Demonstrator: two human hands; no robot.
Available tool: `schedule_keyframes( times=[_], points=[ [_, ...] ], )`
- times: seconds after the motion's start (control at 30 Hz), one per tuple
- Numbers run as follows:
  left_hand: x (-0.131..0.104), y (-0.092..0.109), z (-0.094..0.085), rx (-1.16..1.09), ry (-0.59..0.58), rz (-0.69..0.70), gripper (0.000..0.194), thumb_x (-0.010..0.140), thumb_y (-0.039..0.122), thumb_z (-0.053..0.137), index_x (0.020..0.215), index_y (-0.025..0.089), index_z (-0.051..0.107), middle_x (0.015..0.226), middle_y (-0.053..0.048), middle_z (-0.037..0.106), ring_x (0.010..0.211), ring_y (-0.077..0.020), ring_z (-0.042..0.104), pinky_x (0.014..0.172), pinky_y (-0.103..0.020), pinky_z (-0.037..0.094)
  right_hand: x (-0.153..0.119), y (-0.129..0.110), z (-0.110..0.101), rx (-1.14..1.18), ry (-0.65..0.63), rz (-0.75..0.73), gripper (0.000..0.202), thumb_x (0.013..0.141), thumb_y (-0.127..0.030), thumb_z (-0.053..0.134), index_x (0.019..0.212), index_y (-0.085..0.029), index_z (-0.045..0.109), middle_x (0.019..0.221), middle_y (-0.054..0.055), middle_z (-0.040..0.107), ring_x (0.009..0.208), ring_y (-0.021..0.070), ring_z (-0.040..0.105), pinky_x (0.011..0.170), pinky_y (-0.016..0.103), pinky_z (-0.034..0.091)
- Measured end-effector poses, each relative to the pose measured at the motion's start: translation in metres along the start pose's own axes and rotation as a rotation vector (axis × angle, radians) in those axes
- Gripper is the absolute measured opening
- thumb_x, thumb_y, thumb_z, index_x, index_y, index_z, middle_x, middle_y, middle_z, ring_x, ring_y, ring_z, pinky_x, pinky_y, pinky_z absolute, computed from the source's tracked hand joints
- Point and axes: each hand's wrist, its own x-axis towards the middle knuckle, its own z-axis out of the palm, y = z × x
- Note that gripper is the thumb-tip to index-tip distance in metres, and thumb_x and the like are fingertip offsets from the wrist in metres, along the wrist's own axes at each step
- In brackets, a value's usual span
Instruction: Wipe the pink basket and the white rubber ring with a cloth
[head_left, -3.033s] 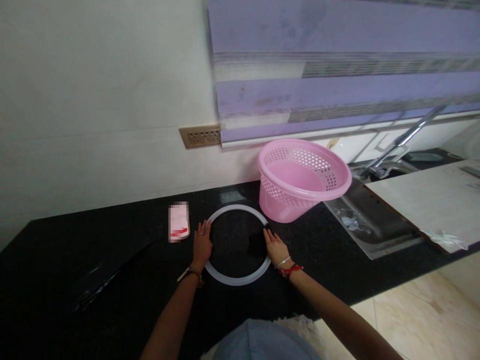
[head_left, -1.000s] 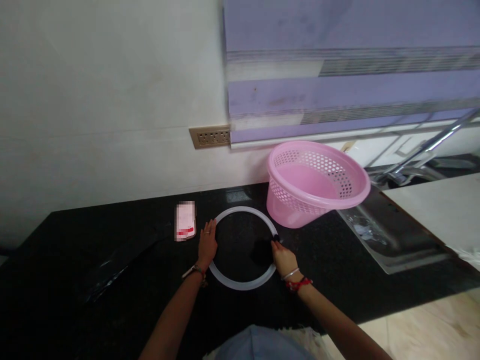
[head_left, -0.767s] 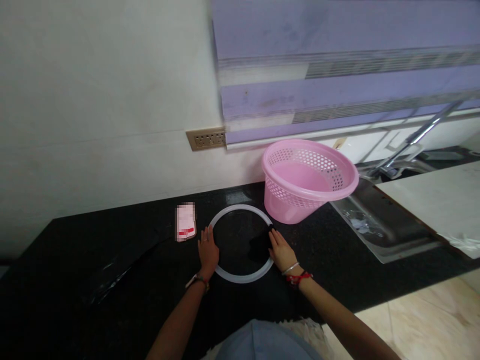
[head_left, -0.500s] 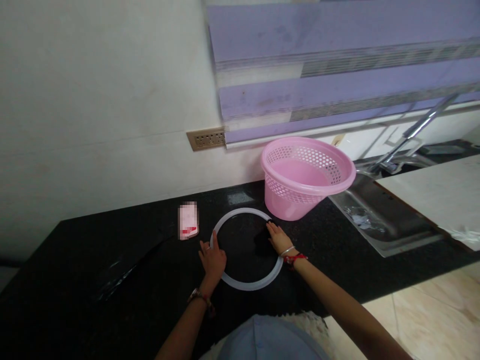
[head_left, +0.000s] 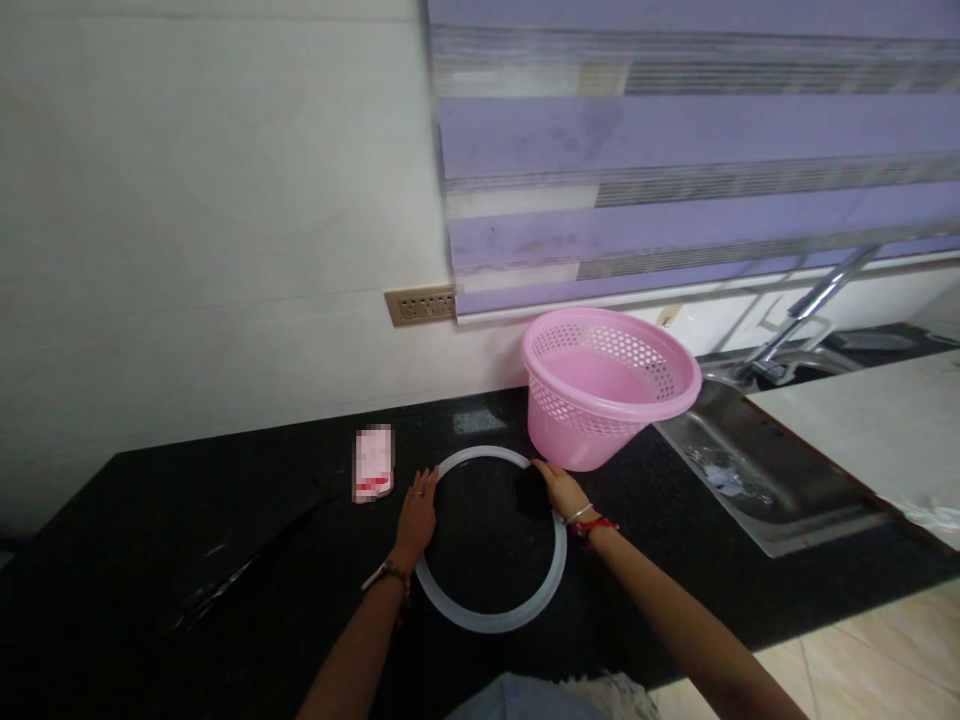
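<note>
A round dark disc or lid with a pale ring rim (head_left: 491, 622) lies on the black countertop (head_left: 300, 620); whether its middle is glass or bare counter is hard to tell. My left hand (head_left: 418, 515) grips the ring's left edge. On the opposite side, my right hand (head_left: 562, 490) is closed on the upper right edge. Just beyond my right hand stands a pink plastic basket (head_left: 585, 430) with a perforated upper wall. A pink-and-white item, blurred out (head_left: 373, 460), lies left of the ring.
A steel sink (head_left: 765, 480) with a faucet (head_left: 817, 300) is on the right, partly covered by a pale board (head_left: 877, 420). Black plastic (head_left: 217, 580) lies on the left. Behind are a wall socket (head_left: 421, 306) and a purple striped blind (head_left: 525, 140).
My left hand has turned and closed along the ring's left edge, its index finger no longer pointing out. My right fingers have drawn in around the rim. The view has tilted up slightly.
</note>
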Motion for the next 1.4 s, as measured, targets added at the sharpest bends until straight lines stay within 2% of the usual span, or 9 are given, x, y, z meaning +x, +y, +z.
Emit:
schedule_keyframes(
  times=[0.17,0.3,0.47,0.67,0.83,0.9,1.07,1.2,1.4],
  points=[
    [-0.012,0.001,0.002,-0.018,0.007,-0.033,0.065,0.074,-0.004,0.027,0.137,0.015,0.026,0.141,-0.009,0.033,0.132,-0.0214,0.019,0.104,-0.04,0.031,-0.009,-0.008,0.005,-0.025,-0.03,-0.025,0.053,0.079,-0.006,0.03,0.13,-0.011,0.041,0.105,0.012,0.058,0.095,0.017,0.056,0.087,0.03,0.044],
    [-0.015,0.004,0.002,-0.033,0.01,-0.082,0.066,0.075,-0.005,0.026,0.137,0.016,0.026,0.141,-0.008,0.033,0.132,-0.0218,0.02,0.103,-0.042,0.032,-0.015,-0.012,0.013,-0.061,-0.008,-0.049,0.058,0.075,-0.008,0.038,0.133,-0.007,0.036,0.118,0.015,0.053,0.115,0.0209,0.044,0.101,0.04,0.031],
    [-0.016,0.005,0.001,-0.067,0.038,-0.079,0.062,0.076,-0.005,0.025,0.135,0.014,0.03,0.139,-0.008,0.036,0.132,-0.0206,0.021,0.105,-0.039,0.031,-0.018,-0.016,0.013,-0.065,-0.079,0.018,0.065,0.07,-0.006,0.044,0.134,-0.004,0.034,0.124,0.016,0.049,0.122,0.0229,0.036,0.104,0.039,0.027],
    [-0.017,0.004,0.002,-0.083,0.056,-0.083,0.061,0.076,-0.004,0.027,0.134,0.013,0.031,0.138,-0.009,0.038,0.131,-0.0203,0.022,0.105,-0.039,0.032,-0.011,-0.019,0.007,-0.081,-0.106,0.047,0.047,0.079,-0.003,0.034,0.123,-0.007,0.05,0.117,0.014,0.054,0.112,0.0182,0.047,0.096,0.026,0.038],
    [-0.02,0.003,0.006,-0.083,0.068,-0.086,0.064,0.074,-0.005,0.027,0.134,0.015,0.031,0.138,-0.009,0.037,0.131,-0.0203,0.023,0.104,-0.04,0.032,-0.003,-0.019,0.006,-0.099,-0.049,0.14,0.038,0.084,-0.01,0.033,0.112,-0.01,0.059,0.115,0.015,0.053,0.094,0.0183,0.057,0.082,0.026,0.047],
    [-0.02,0.003,0.006,-0.076,0.072,-0.088,0.063,0.074,-0.005,0.027,0.134,0.014,0.032,0.138,-0.009,0.038,0.131,-0.0201,0.022,0.104,-0.039,0.032,0.001,-0.018,0.007,-0.098,-0.021,0.146,0.04,0.083,-0.008,0.032,0.116,-0.011,0.056,0.118,0.015,0.051,0.094,0.0186,0.058,0.079,0.026,0.048],
    [-0.021,0.003,0.006,-0.057,0.084,-0.081,0.067,0.071,-0.007,0.026,0.134,0.015,0.03,0.138,-0.009,0.038,0.131,-0.0189,0.023,0.104,-0.038,0.034,0.009,-0.013,0.017,-0.069,0.091,-0.016,0.057,0.077,0.0,0.028,0.132,-0.011,0.038,0.122,0.014,0.05,0.111,0.0171,0.05,0.091,0.027,0.042],
    [-0.02,0.001,0.007,-0.048,0.087,-0.075,0.067,0.071,-0.007,0.027,0.134,0.015,0.031,0.138,-0.01,0.038,0.131,-0.019,0.024,0.103,-0.038,0.035,0.007,-0.015,0.027,-0.091,0.059,-0.089,0.064,0.075,0.003,0.027,0.137,-0.011,0.03,0.123,0.013,0.051,0.114,0.0142,0.048,0.097,0.029,0.038],
    [-0.02,0.001,0.005,-0.048,0.068,-0.098,0.063,0.074,-0.005,0.026,0.134,0.017,0.032,0.137,-0.008,0.039,0.13,-0.0178,0.025,0.104,-0.038,0.033,-0.002,-0.022,0.025,-0.216,-0.001,-0.12,0.055,0.082,-0.018,0.042,0.136,-0.013,0.032,0.135,0.014,0.037,0.127,0.0251,0.03,0.102,0.047,0.026]
  ],
)
